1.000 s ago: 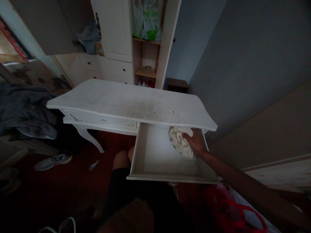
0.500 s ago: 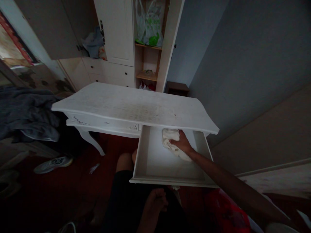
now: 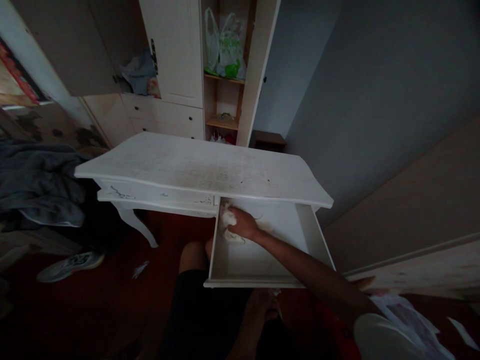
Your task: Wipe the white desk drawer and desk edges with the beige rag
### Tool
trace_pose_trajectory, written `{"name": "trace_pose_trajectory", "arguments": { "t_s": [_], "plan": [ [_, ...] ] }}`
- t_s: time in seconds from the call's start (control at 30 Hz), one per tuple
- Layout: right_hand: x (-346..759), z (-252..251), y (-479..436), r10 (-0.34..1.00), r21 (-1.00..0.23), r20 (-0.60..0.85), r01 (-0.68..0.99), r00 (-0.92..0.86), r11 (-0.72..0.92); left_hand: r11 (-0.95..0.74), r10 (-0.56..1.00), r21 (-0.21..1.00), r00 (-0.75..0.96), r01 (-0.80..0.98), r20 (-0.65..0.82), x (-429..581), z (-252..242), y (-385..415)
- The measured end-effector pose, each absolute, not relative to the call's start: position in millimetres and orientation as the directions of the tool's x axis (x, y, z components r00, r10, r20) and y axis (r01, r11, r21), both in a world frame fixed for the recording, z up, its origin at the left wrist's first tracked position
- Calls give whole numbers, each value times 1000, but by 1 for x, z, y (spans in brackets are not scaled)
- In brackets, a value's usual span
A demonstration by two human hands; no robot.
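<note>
Grips a soft, crumpled cream cloth (image 3: 228,218) with the right hand (image 3: 244,223), near the middle of the frame, with fingers curled closed around its folds (slightly blurred). Presses it beside the left inner wall of a shallow, box-shaped drawer (image 3: 243,265) with smooth, pale panels. Has the left hand (image 3: 262,302) in shadow at lower centre, just below the drawer front, over dark shorts (image 3: 198,320); seems loosely bent at the fingers, but cannot tell how far open or whether holding anything. Shows grey-brown scuffs and two small dark spots on the top of the white desk (image 3: 150,155), above a curved leg (image 3: 135,222) at centre left. Stands on a dark red floor (image 3: 165,230), with a pale shoe (image 3: 71,266) at lower left and rumpled grey fabric (image 3: 37,177) at the left edge. Faces a white wardrobe (image 3: 180,55) at upper centre, with a thin, green-printed plastic bag (image 3: 231,47) on a shelf, and a grey-blue wall (image 3: 375,65) at upper right. Crosses the drawer's front right corner with the right forearm (image 3: 303,260), leaving open room inside toward the far right wall and the front left corner, beneath the overhanging wavy desk edge.
</note>
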State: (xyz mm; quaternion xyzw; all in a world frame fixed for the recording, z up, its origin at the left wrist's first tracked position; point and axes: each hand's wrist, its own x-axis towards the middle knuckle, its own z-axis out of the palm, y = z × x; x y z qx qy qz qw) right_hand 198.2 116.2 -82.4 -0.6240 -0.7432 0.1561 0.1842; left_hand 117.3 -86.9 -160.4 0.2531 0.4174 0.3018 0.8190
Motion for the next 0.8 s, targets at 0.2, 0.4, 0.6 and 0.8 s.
{"name": "trace_pose_trajectory", "arguments": {
  "t_s": [0.2,0.4,0.6,0.8],
  "plan": [
    [225,-54,100,731,-590,-312,727,-607,352,691,697,672,493,-266,-521,118,-167,-82],
    [290,-46,70,832,-667,-293,724,-471,175,722,663,637,533,-271,-525,119,-177,-80],
    [329,-43,59,996,-590,53,802,-76,93,745,627,623,571,-239,-531,123,-180,-82],
    [340,-71,49,967,-540,229,841,107,35,738,629,629,586,-243,-511,132,-186,-82]
  ]
}}
